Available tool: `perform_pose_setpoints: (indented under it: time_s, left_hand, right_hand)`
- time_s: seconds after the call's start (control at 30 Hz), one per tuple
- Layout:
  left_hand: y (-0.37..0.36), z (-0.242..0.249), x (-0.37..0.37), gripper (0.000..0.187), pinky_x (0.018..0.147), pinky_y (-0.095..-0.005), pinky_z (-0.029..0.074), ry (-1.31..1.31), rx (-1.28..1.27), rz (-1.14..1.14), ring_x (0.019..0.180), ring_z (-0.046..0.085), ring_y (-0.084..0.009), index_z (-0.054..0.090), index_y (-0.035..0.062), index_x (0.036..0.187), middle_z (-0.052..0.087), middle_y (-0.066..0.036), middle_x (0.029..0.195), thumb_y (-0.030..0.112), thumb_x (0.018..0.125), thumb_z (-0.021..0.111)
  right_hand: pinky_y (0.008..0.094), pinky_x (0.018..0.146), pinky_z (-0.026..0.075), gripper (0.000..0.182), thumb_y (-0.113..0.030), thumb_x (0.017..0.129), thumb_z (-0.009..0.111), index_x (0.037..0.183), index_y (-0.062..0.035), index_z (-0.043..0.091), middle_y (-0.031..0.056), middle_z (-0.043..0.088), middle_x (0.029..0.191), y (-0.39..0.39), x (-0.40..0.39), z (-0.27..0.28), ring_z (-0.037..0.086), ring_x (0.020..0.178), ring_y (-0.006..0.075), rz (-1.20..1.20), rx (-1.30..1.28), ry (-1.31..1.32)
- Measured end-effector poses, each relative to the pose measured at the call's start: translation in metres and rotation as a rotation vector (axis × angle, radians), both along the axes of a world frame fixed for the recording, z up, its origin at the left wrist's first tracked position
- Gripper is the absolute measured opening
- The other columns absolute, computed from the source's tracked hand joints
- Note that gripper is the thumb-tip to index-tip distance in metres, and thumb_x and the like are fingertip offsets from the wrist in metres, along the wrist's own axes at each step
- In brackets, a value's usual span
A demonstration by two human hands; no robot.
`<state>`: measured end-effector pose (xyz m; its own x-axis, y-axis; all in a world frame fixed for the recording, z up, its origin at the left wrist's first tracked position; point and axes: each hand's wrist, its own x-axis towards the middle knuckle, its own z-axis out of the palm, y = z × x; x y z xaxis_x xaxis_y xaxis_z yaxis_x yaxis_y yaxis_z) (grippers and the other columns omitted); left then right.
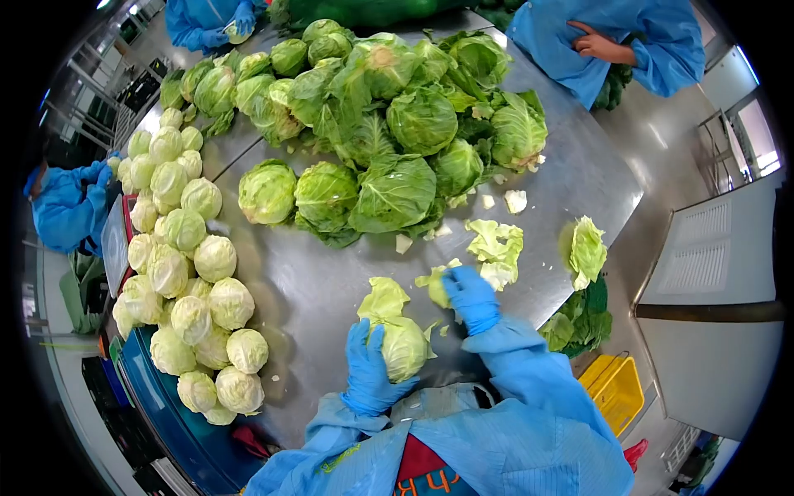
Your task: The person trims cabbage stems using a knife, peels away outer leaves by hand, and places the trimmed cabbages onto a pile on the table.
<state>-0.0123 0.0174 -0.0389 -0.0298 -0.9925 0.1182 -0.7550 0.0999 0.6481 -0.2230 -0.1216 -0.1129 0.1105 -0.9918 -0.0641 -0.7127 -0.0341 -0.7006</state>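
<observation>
My left hand, in a blue glove, grips the side of a pale green cabbage on the metal table near my body. A loosened outer leaf stands up from that cabbage's far side. To its right, my gloved right hand is closed on a torn cabbage leaf; the fingertips are partly hidden. Just beyond that hand lie more peeled leaves.
Untrimmed cabbages are heaped at the table's far side. Trimmed pale cabbages line its left edge. A loose leaf hangs at the right edge, above a yellow crate. Co-workers in blue stand across the table.
</observation>
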Motion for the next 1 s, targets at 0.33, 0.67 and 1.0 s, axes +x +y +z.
perform_pose_setpoints:
  time_s: [0.33, 0.67, 1.0]
  left_hand:
    - [-0.018, 0.002, 0.022, 0.103, 0.103, -0.0504, 0.035, -0.036, 0.019, -0.103, 0.119, 0.041, -0.044, 0.038, -0.0034, 0.134, 0.04, -0.027, 0.131, 0.04, 0.055, 0.087]
    - [-0.016, 0.005, 0.025, 0.1, 0.106, -0.0488, 0.034, 0.017, 0.019, -0.143, 0.123, 0.041, -0.0453, 0.039, -0.001, 0.134, 0.039, -0.028, 0.133, 0.036, 0.055, 0.087]
    - [-0.025, -0.026, 0.049, 0.105, 0.103, -0.04, 0.039, 0.52, 0.22, -0.016, 0.12, 0.046, -0.0279, 0.033, -0.0008, 0.135, 0.039, -0.016, 0.131, 0.036, 0.055, 0.09]
  right_hand:
    - [0.0368, 0.072, 0.051, 0.047, -0.044, 0.082, 0.07, 0.115, -0.0117, 0.064, 0.0107, 0.063, 0.095, 0.026, 0.051, 0.048, 0.062, 0.079, 0.0269, 0.28, 0.238, -0.34]
    - [0.0393, 0.07, 0.05, 0.029, -0.033, 0.085, 0.065, 0.095, -0.0059, 0.065, 0.0157, 0.065, 0.085, 0.017, 0.015, 0.02, 0.063, 0.075, 0.0318, 0.1, 0.118, -0.129]
    - [0.0335, 0.095, 0.045, 0.056, -0.026, 0.081, 0.076, 0.131, -0.0106, 0.057, 0.0129, 0.061, 0.12, 0.031, -0.008, 0.068, 0.058, 0.108, 0.0211, 0.181, 0.337, -0.455]
